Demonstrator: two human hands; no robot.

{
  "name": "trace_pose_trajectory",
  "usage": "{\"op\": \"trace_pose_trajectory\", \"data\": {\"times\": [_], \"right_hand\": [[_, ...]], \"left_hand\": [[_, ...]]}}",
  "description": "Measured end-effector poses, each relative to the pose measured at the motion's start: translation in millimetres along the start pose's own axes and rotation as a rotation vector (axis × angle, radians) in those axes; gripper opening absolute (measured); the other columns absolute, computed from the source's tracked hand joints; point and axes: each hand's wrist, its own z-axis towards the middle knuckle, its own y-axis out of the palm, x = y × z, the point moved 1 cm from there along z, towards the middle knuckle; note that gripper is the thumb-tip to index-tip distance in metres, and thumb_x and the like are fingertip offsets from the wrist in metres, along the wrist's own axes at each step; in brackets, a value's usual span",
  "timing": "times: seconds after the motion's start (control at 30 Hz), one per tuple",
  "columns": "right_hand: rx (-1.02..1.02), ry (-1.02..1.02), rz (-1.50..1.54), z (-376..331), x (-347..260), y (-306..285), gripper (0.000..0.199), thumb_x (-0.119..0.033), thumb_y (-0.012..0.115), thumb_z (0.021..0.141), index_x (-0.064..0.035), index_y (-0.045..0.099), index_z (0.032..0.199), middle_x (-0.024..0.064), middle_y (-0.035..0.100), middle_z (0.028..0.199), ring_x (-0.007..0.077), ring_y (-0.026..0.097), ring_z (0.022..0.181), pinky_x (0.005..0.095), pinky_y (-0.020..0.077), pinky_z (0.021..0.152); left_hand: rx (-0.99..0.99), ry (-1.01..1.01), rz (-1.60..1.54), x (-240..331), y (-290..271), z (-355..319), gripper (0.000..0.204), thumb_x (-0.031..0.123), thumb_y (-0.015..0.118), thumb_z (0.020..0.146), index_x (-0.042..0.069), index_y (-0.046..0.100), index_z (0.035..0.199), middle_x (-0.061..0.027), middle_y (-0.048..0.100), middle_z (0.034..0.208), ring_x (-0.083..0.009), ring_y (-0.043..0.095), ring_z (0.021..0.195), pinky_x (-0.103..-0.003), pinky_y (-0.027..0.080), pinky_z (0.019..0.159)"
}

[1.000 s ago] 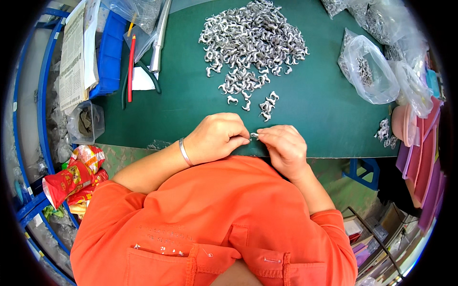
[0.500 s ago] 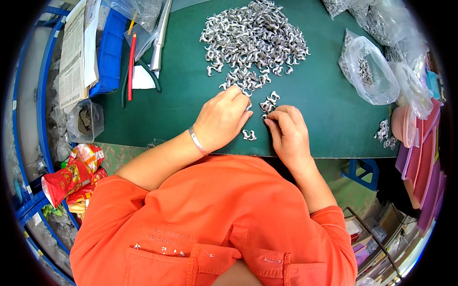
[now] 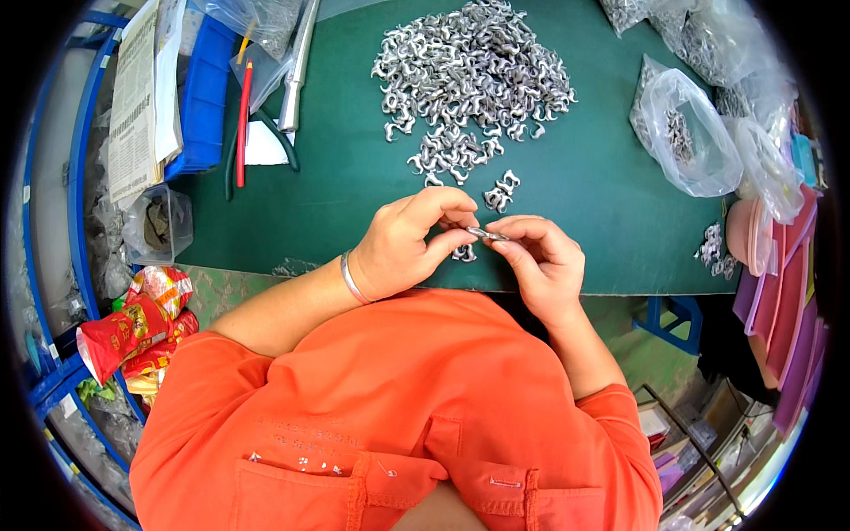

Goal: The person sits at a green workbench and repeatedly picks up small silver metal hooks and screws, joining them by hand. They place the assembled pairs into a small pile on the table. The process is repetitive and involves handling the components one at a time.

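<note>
My left hand (image 3: 398, 243) and my right hand (image 3: 544, 265) meet near the table's front edge. Between their pinched fingertips are small curved silver metal pieces (image 3: 487, 234), seen edge-on. They look like two pieces end to end, one at each hand, though I cannot tell whether they are joined. Just below the left fingertips lies another metal piece group (image 3: 464, 253), partly covered. Beyond my right hand sits a short cluster of paired pieces (image 3: 502, 191). Farther off are a small scatter (image 3: 450, 152) and a large heap (image 3: 474, 66) of the same curved pieces.
Red-handled pliers (image 3: 244, 124), a tapered metal rod (image 3: 297, 80) and a blue bin (image 3: 205, 97) stand at the left. An open plastic bag of metal parts (image 3: 686, 133) is at the right, near small loose parts (image 3: 713, 248). The green table (image 3: 354, 168) ends close to my body.
Both hands have drawn together, the left from the scatter and the right from the paired cluster. Metal pieces now show between their fingertips.
</note>
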Motion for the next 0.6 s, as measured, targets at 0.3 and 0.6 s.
{"op": "trace_pose_trajectory", "data": {"times": [0.3, 0.6], "right_hand": [[-0.037, -0.001, 0.336, -4.1, 5.8, -0.9, 0.012, 0.013, 0.062, 0.085, 0.0053, 0.061, 0.095, 0.0196, 0.069, 0.103, 0.0225, 0.067, 0.096, 0.0325, 0.0557, 0.085], [-0.046, -0.353, -0.247, 0.1, 1.5, 0.9, 0.017, 0.010, 0.071, 0.076, 0.0010, 0.063, 0.088, 0.0154, 0.071, 0.092, 0.0233, 0.068, 0.077, 0.0311, 0.0545, 0.066]], "left_hand": [[-0.021, 0.157, 0.093, 2.6, -4.9, 0.1, 0.034, -0.005, 0.075, 0.079, 0.001, 0.056, 0.106, -0.0115, 0.070, 0.089, -0.0188, 0.072, 0.081, -0.028, 0.058, 0.071], [-0.065, 0.191, 0.092, -4.2, -6.1, -1.2, 0.018, -0.005, 0.075, 0.075, 0.002, 0.065, 0.089, -0.0102, 0.070, 0.087, -0.0219, 0.069, 0.077, -0.030, 0.055, 0.066]]}}
